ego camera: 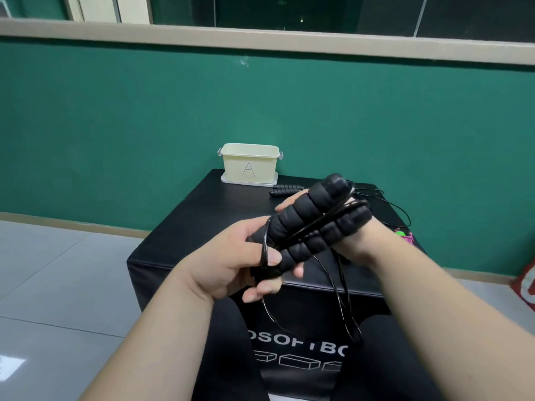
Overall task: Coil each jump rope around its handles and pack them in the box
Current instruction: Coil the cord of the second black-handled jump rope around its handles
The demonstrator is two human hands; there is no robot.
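Observation:
Two black ribbed foam handles (314, 224) of a jump rope lie side by side in front of me, above the near edge of the black box-shaped table (202, 215). My right hand (351, 243) grips them from behind. My left hand (237, 256) pinches the thin black cord (265, 250) at the handles' near end; cord strands cross the handles and loops hang down below. A cream plastic box marked "A" (249, 164), lid under it, stands at the table's far edge. A second black jump rope (286, 189) lies on the table behind the handles.
Something green and pink (404, 235) shows at the table's right edge, mostly hidden by my right wrist. A green wall is behind the table, and grey tiled floor (58, 285) is to the left. A red object (527, 282) lies on the floor at far right.

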